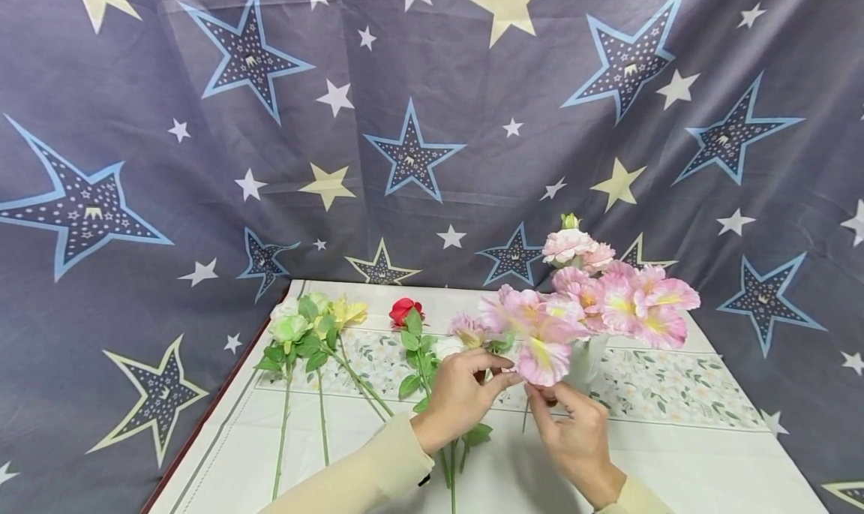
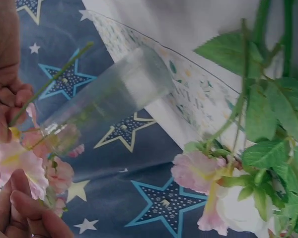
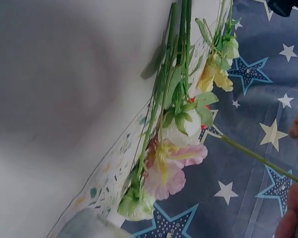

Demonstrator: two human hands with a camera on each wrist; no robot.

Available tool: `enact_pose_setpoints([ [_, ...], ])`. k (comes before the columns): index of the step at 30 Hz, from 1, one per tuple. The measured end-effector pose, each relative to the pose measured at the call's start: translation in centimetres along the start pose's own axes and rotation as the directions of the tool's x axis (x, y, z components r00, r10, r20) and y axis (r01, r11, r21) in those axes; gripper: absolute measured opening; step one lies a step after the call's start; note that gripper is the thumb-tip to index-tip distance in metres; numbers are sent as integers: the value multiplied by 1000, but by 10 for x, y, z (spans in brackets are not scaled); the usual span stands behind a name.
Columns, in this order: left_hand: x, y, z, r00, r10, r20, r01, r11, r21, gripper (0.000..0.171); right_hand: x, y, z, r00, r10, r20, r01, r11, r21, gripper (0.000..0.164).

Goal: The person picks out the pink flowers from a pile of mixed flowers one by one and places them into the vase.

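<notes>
Before the vase, a pink iris-like flower with yellow throats is held between two hands. My left hand pinches at its petals from the left side. My right hand grips it just under the bloom, where the thin green stem begins. That stem points down toward the table in the head view. Behind the hands stands a frosted vase, partly hidden by blooms. More pink iris-like flowers and pale pink carnation-like flowers rise over it.
On the white table, left of the hands, lie a red rose, a white rose, a yellow flower and pale green roses. A floral runner strip crosses the table. Behind hangs a starry curtain.
</notes>
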State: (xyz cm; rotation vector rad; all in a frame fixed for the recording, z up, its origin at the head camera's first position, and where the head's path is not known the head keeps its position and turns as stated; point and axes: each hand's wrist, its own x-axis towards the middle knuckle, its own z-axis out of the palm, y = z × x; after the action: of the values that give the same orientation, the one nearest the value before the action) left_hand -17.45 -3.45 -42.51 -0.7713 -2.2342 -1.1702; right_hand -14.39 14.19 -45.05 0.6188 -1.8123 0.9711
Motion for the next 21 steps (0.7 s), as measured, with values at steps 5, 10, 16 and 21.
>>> enact_pose_setpoints([
  [5,-1,-8,-3,1000,-16,-14,16,1000,11,17,5,4,-11,1000,-8,-25,7,999,-38,14],
  [10,-6,-16,-5,998,-57,0,57,998,24,20,11,9,-23,999,10,-51,-13,997,-71,21],
  [16,-11,-24,-7,995,-97,4,96,994,48,24,22,10,-37,995,11,-98,-21,995,-100,17],
  [21,-15,-31,-12,993,-120,12,118,989,93,24,34,10,-49,990,-7,-142,-9,993,-115,13],
])
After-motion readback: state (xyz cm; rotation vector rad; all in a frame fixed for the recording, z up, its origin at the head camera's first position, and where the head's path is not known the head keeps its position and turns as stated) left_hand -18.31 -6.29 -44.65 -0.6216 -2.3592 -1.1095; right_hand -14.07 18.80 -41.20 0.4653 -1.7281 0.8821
